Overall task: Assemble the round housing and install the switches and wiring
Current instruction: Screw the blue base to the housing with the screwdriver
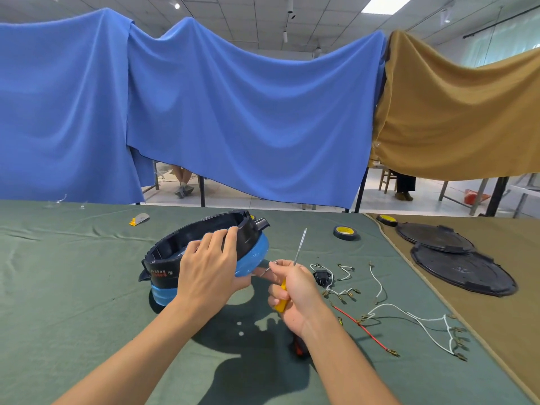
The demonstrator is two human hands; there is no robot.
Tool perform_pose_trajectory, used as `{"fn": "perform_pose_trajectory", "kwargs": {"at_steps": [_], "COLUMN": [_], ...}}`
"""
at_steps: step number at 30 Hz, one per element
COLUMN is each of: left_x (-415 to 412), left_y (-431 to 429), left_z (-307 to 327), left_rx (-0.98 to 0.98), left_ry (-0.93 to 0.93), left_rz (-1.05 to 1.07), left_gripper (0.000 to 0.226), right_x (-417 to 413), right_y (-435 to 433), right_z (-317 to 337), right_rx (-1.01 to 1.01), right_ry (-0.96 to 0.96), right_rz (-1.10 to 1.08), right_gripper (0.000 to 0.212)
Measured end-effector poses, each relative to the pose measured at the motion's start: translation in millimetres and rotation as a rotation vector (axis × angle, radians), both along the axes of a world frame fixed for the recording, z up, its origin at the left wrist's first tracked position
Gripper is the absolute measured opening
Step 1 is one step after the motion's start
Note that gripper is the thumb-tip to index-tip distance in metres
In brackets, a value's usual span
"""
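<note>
Two grips: left hand [209,270] around tilted housing [163,268], right hand [295,296] around screwdriver [281,302] handle.

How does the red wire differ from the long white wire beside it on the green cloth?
The red wire is a single strand, lying nearly straight; the long white wire curves and branches into several ends. Both carry brass terminals and lie loose on the green cloth.
</note>
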State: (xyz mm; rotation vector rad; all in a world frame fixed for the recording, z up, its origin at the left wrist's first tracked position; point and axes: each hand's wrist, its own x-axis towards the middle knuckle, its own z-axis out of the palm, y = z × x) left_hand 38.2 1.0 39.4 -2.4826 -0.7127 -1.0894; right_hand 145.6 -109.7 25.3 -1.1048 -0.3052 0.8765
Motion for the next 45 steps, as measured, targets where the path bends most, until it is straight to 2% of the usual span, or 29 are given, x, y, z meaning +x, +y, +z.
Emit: {"fn": "perform_pose_trajectory", "kwargs": {"at_steps": [3,6,9,13,18,21,23,25,28,32,33,35,45], "left_x": [-2.4,-6.1,-11.7,-26.3,-40.7,-47.1,-51.1,-54.4,-58.8,-61.2,-61.1,-60.3,-49.2], "left_y": [-0.1,1.3,4.1,9.0,15.0,17.9,20.4,24.3,33.3,41.4,43.8,47.8,73.0], "left_z": [12.6,31.4,52.5,75.8,87.8,89.2,87.8,82.8,70.0,51.4,46.2,36.8,-6.9], "left_rx": [-0.058,-0.202,-0.459,-0.741,-1.070,-1.298,-1.463,-1.584,-1.738,-1.863,-1.898,-1.971,-2.152], "left_ry": [-0.094,-0.243,-0.450,-0.720,-0.937,-1.019,-1.059,-1.050,-0.932,-0.835,-0.818,-0.774,-0.688], "left_rz": [0.001,0.016,0.010,-0.106,-0.380,-0.452,-0.464,-0.509,-0.577,-0.579,-0.566,-0.544,-0.479], "left_gripper": [0.085,0.083,0.076,0.067,0.023,0.016,0.022,0.027,0.046,0.034,0.037,0.047,0.049], "right_x": [0.5,1.0,2.3,4.4,5.9,4.6,2.3,-0.9,-6.1,-10.8,-11.2,-11.7,-17.9], "right_y": [-2.3,-2.1,-1.6,-5.5,-15.7,-21.9,-25.1,-27.6,-30.0,-31.0,-30.0,-26.5,20.3], "right_z": [3.0,6.3,11.7,22.8,43.4,57.7,66.7,74.5,83.2,88.6,88.7,88.1,78.7], "right_rx": [0.007,0.027,0.033,0.062,0.070,0.059,0.068,0.075,0.082,0.073,0.064,0.041,-0.145], "right_ry": [-0.004,-0.014,-0.036,-0.065,-0.189,-0.295,-0.337,-0.361,-0.392,-0.448,-0.472,-0.536,-0.983], "right_rz": [-0.041,-0.074,-0.088,-0.068,-0.067,-0.072,-0.067,-0.060,-0.047,-0.041,-0.046,-0.052,0.038], "right_gripper": [0.009,0.010,0.010,0.010,0.011,0.010,0.010,0.011,0.011,0.008,0.007,0.009,0.004]}}
